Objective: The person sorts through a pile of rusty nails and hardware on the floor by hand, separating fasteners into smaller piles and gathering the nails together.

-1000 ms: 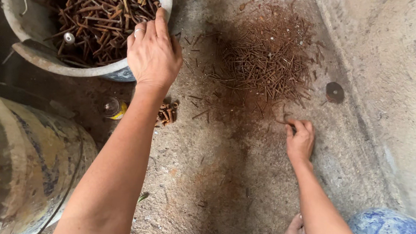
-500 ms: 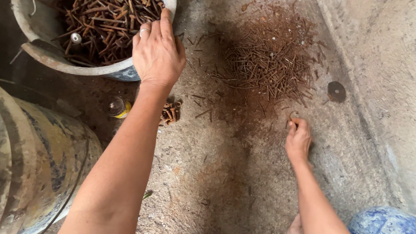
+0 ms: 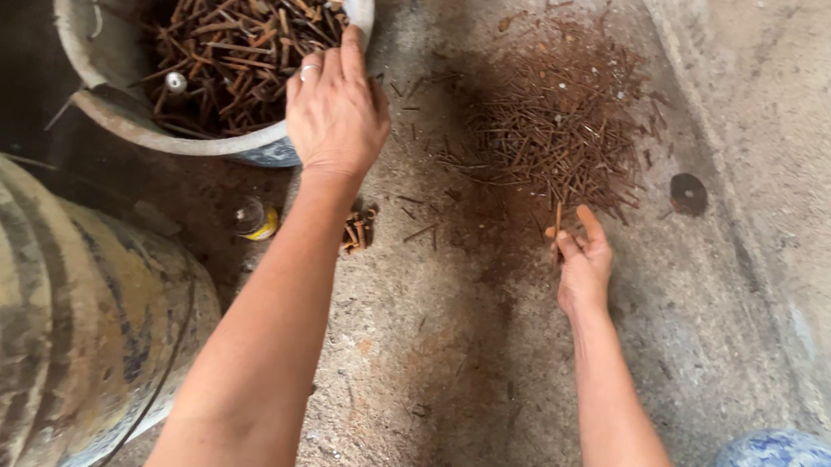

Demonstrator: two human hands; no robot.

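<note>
- Here the right hand pinches a rusty nail between thumb and forefinger, the other fingers loosely curled; the nail stands nearly upright from the fingertips, at the near edge of the loose heap.
- That forearm runs up from the lower right, wrist straight, hand low over the concrete floor.
- The left hand lies palm down, fingers together and slightly bent, resting on the near rim of the grey bucket; a ring shows on one finger. Whether it grips anything under the palm, I cannot tell.
- The left arm stretches long from the bottom of the view, elbow almost straight.
- The bucket is filled with large rusty nails, tangled and dark brown, with one pale metal piece among them.
- The heap of thin rusty nails is spread on the floor right of the bucket, rust staining the concrete beneath it.
- A small bundle of short nails lies just beside the left forearm, and a small jar near it.
- A round rusty washer lies right of the heap.
- A stained drum fills the lower left.
</note>
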